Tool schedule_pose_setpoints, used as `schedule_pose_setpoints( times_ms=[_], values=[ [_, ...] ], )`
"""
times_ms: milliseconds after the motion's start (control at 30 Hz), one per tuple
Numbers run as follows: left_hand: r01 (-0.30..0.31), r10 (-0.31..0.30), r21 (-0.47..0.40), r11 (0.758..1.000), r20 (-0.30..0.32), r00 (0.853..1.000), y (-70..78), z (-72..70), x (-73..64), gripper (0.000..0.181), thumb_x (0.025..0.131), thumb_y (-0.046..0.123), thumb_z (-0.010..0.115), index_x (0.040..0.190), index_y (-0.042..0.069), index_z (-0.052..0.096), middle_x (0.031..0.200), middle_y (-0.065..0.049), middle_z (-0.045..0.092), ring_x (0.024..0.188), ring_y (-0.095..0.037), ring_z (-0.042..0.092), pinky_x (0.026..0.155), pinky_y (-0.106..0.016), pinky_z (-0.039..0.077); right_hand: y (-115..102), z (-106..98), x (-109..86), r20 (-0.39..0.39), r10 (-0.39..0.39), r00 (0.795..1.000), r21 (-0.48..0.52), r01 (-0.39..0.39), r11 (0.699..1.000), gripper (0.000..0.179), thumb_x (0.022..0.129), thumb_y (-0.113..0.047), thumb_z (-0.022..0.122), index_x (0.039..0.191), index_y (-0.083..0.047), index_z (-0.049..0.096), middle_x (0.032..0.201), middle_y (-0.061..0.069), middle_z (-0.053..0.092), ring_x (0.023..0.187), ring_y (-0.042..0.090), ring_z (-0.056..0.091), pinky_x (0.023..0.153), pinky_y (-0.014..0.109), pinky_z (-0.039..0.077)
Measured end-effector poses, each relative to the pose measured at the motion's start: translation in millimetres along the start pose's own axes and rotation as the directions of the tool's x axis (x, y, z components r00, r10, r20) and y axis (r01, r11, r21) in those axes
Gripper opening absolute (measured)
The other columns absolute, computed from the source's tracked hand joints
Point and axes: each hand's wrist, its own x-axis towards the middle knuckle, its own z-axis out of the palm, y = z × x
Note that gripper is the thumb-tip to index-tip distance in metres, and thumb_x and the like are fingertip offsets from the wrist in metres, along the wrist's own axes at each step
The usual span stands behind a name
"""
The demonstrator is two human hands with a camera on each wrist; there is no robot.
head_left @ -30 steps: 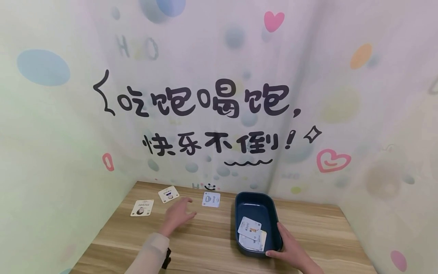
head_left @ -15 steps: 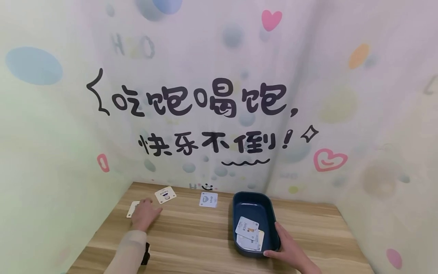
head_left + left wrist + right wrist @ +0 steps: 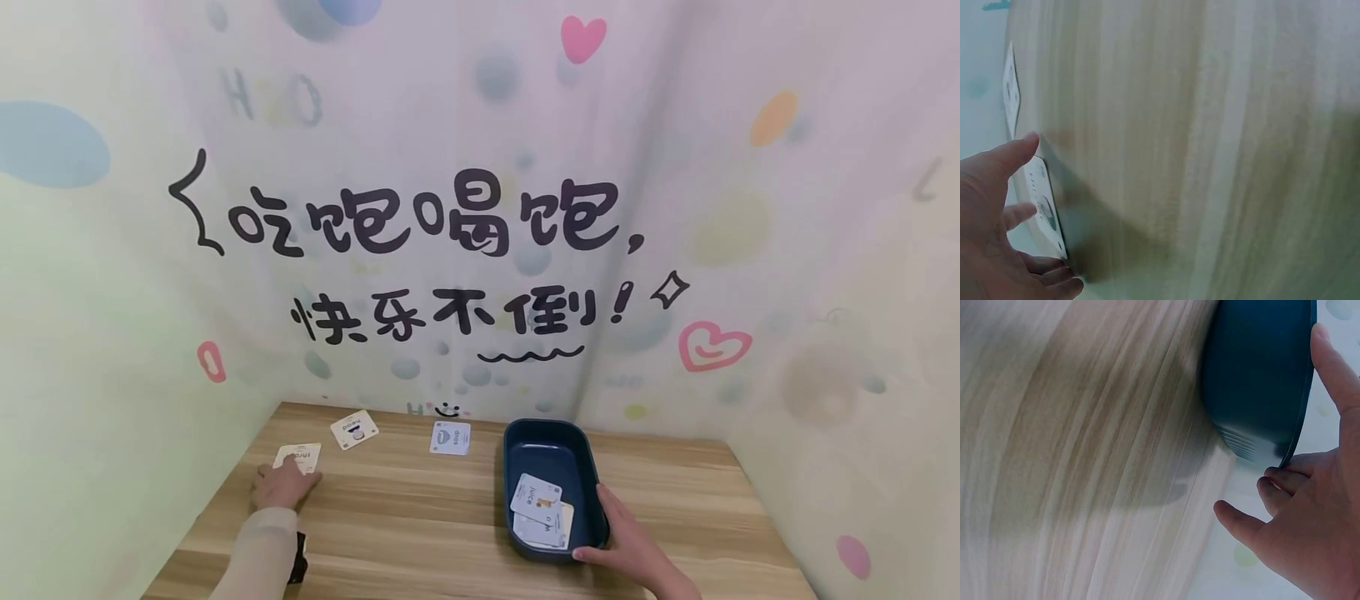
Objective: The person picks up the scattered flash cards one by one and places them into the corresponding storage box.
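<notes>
My left hand (image 3: pixel 283 485) lies over the near part of a white picture card marked "throat" (image 3: pixel 303 457). In the left wrist view its thumb and forefinger are spread beside that card (image 3: pixel 1047 206), and the other fingertips come close to its near end; contact is unclear. My right hand (image 3: pixel 633 546) holds the near right corner of a dark blue rectangular box (image 3: pixel 547 460), thumb at the front and fingers along the side. From the right wrist, fingertips meet the rim of the box (image 3: pixel 1260 375). Inside lie several overlapping cards, with a "juice" card (image 3: pixel 534 497) on top.
A "head" card (image 3: pixel 355 430) and a "soup" card (image 3: pixel 450 438) lie near the back edge of the wooden table (image 3: pixel 405 517). Behind it hangs a printed curtain (image 3: pixel 420 100), which also closes off both sides.
My left hand has moved left from the middle of the table, over the "throat" card and then to its near side. The view has turned slightly right. My right hand stays on the box.
</notes>
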Motion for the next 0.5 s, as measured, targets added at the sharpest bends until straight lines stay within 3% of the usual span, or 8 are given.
schedule_pose_setpoints(
  times_ms=[333, 500],
  values=[
    [-0.067, 0.069, 0.037, 0.997, -0.054, 0.996, 1.3, 6.5, -2.5, 0.055, 0.092, 0.025, 0.064, 0.127, -0.014, 0.046, 0.108, -0.043, 0.049, 0.099, -0.056, 0.054, 0.076, -0.060, 0.052, -3.3, -2.3, -1.9, -0.007, -0.009, 1.000, -0.015, 0.009, 1.000, 0.114, 0.073, -0.050, 0.084, 0.154, 0.006, 0.025, 0.158, 0.031, 0.028, 0.143, 0.050, 0.033, 0.113, 0.065, 0.035],
    [-0.077, 0.080, 0.046, 0.996, -0.054, 0.995, 2.3, 6.1, -6.1, 0.055, 0.088, 0.021, 0.066, 0.121, -0.018, 0.046, 0.105, -0.042, 0.047, 0.098, -0.054, 0.054, 0.078, -0.059, 0.052, -4.1, -1.7, -2.4, -0.007, -0.020, 1.000, -0.030, 0.020, 0.999, 0.114, 0.073, -0.049, 0.084, 0.153, 0.007, 0.026, 0.157, 0.032, 0.029, 0.142, 0.052, 0.035, 0.111, 0.065, 0.036]
  ],
)
